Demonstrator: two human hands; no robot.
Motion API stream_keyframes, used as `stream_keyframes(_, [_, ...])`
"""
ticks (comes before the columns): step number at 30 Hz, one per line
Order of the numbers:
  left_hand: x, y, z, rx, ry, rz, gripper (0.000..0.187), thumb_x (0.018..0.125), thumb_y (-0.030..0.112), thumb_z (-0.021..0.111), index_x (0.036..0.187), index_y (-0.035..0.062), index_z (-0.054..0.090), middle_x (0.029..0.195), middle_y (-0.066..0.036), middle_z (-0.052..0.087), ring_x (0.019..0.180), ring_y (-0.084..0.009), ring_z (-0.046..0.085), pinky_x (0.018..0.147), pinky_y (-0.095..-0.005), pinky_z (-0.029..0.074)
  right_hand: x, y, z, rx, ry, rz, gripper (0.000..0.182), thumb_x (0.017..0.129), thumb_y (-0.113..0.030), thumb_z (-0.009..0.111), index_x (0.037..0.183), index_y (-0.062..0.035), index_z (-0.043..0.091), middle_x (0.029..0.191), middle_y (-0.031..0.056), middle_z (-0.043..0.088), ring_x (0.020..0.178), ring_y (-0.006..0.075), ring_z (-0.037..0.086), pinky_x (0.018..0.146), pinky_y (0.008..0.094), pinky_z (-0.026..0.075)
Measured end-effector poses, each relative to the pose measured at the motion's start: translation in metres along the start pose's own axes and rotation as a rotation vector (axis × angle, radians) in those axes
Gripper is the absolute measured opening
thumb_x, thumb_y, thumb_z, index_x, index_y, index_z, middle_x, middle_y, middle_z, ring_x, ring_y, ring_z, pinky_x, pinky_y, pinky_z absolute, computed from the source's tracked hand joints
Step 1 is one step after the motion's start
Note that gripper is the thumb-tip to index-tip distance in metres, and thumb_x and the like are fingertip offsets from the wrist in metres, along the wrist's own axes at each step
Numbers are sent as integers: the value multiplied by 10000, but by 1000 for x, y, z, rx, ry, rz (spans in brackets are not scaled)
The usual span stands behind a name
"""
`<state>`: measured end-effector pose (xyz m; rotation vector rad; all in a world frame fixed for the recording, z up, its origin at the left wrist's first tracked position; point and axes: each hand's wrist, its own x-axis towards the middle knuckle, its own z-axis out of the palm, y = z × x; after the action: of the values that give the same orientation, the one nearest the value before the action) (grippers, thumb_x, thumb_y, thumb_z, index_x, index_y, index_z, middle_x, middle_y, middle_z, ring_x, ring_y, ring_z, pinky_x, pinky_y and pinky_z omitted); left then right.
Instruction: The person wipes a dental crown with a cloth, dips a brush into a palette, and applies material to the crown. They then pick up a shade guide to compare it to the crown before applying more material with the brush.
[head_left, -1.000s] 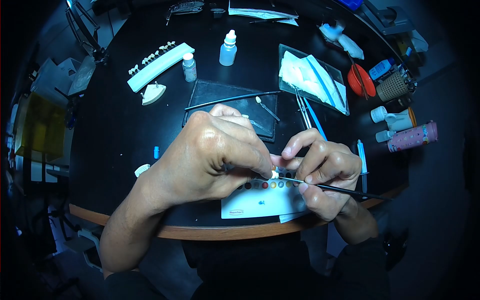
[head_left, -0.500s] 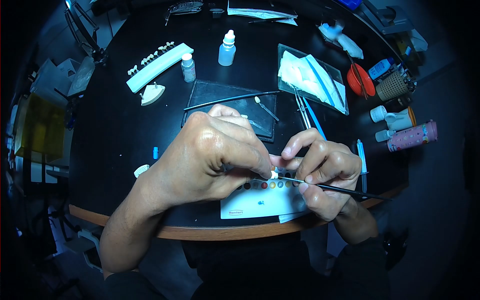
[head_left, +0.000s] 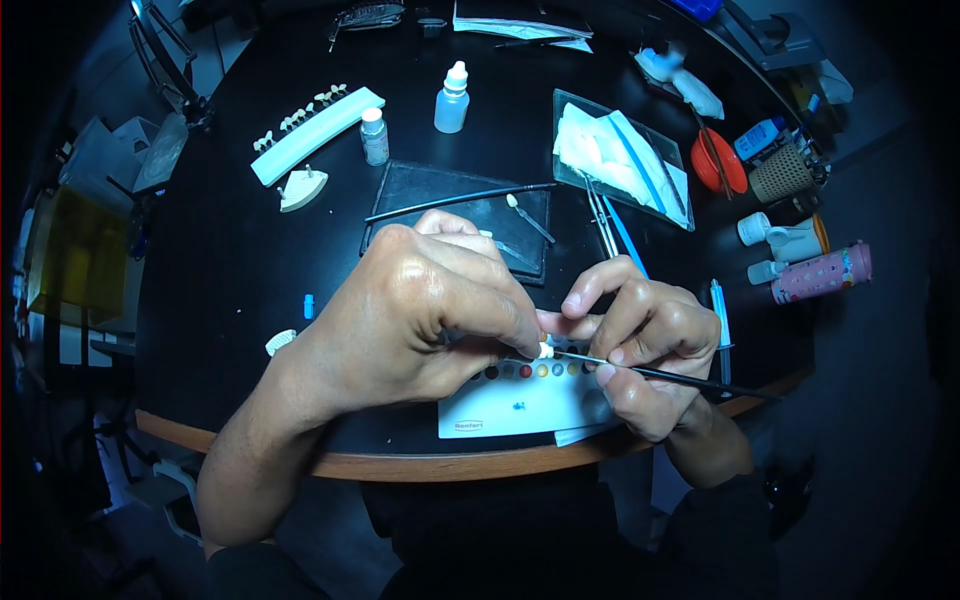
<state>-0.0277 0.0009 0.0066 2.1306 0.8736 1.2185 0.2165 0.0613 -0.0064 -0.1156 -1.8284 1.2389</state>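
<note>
My left hand (head_left: 440, 310) is closed, thumb and fingertips pinching a small white tooth crown (head_left: 545, 351). Between thumb and fingers of my right hand (head_left: 655, 335) lies a fine paintbrush (head_left: 700, 380) with a black handle, its tip pointing left right at the crown. Fingertips of both hands come close together behind the crown. Beneath them is a white palette card (head_left: 500, 415) with rows of coloured round spots and a small blue smear; my hands hide part of it.
Beyond my hands, a dark board (head_left: 400, 177) carries a second brush (head_left: 460, 202) and a tooth-shaped shade tab (head_left: 530, 220). Tweezers (head_left: 602, 225) lean on a glass plate with tissue (head_left: 590, 140). Two bottles (head_left: 451, 105), a red bowl (head_left: 718, 163) and a syringe (head_left: 721, 330) stand or lie around.
</note>
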Motion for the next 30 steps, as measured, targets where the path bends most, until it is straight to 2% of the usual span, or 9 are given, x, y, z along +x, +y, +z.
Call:
stream_keyframes(8, [1,1,-1,-15,-2,-14,217,680,-8,861,849,126,840,831,-3,796,762,-122,700,820,-324,469,0,-3,4,27,55,53,123,694,20,682,658,-37,579,685,106,668,885,323,732,859,484,614])
stream_keyframes(17, [0,1,0,-9,5,-10,217,681,-9,862,849,125,841,827,-5,797,765,-123,709,824,-324,472,1,-1,-2,-9,-15,-6,112,703,4,686,667,-38,588,687,102,669,874,322,733,862,487,615])
stream_keyframes(30, [0,1,0,-19,8,-7,214,673,-7,864,844,119,835,837,-9,796,764,-124,697,805,-324,466,-1,0,0,21,17,19,116,706,-7,698,669,-39,592,690,101,670,911,335,732,843,483,625])
